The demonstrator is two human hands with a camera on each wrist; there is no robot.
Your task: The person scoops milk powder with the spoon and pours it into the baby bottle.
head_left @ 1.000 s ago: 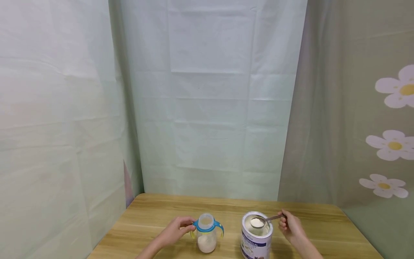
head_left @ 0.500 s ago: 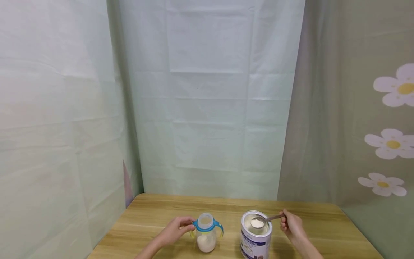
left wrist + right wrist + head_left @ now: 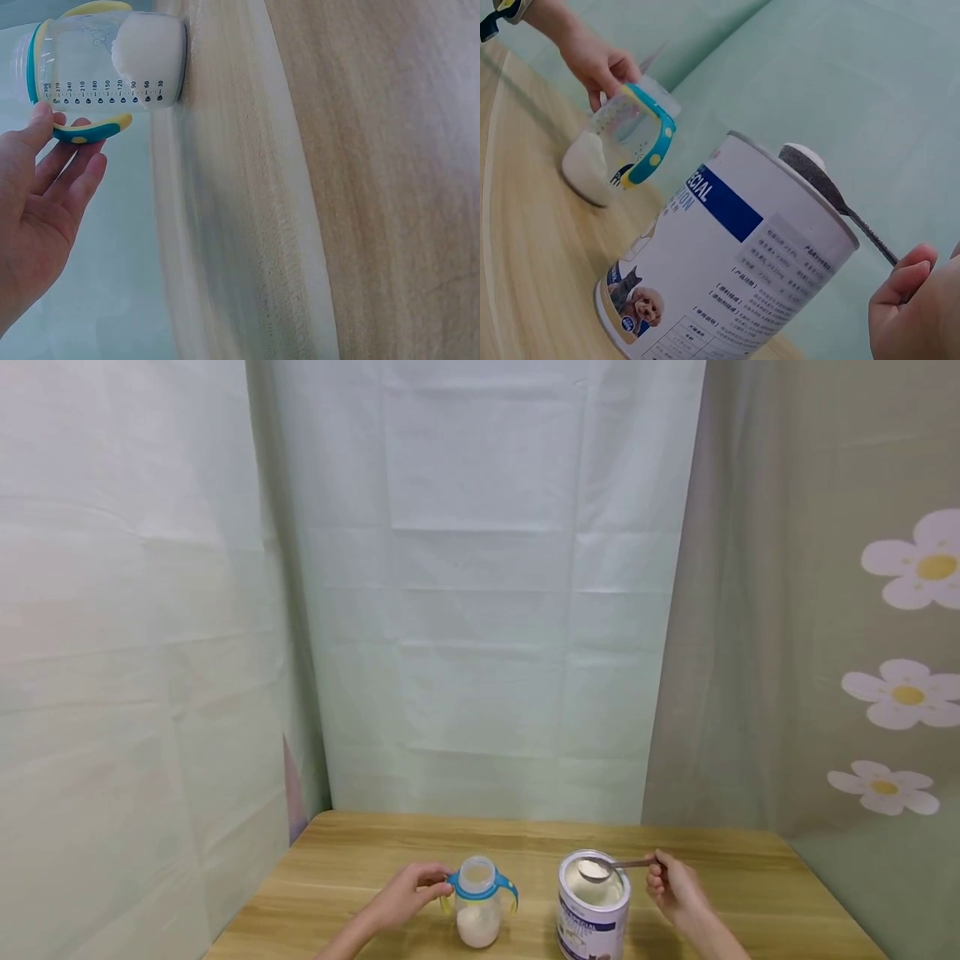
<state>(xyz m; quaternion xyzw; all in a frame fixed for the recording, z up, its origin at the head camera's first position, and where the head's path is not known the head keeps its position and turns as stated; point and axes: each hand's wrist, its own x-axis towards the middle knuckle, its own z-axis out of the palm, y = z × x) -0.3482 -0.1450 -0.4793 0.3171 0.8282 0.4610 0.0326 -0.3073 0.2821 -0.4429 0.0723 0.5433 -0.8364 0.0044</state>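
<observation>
A clear baby bottle (image 3: 478, 925) with a blue-and-yellow collar and two handles stands uncapped on the table, white powder in its lower part. My left hand (image 3: 408, 892) pinches its left handle between thumb and fingers; in the left wrist view the bottle's printed scale (image 3: 105, 94) shows. To the right stands an open white can (image 3: 588, 925) with a blue label band and pale powder inside. My right hand (image 3: 678, 889) grips a dark metal spoon (image 3: 633, 863) by the end of its handle. The spoon's bowl, carrying white powder (image 3: 810, 154), is at the can's mouth, level with the rim.
Bottle and can stand near the front of a wood-grain table (image 3: 360, 847), a gap between them. Pale curtains (image 3: 487, 652) hang behind and at both sides, the right one printed with white flowers (image 3: 907, 695).
The spoon's bowl has risen slightly and shifted a little left over the can, its tilt changed. The left hand and the bottle stay as they were.
</observation>
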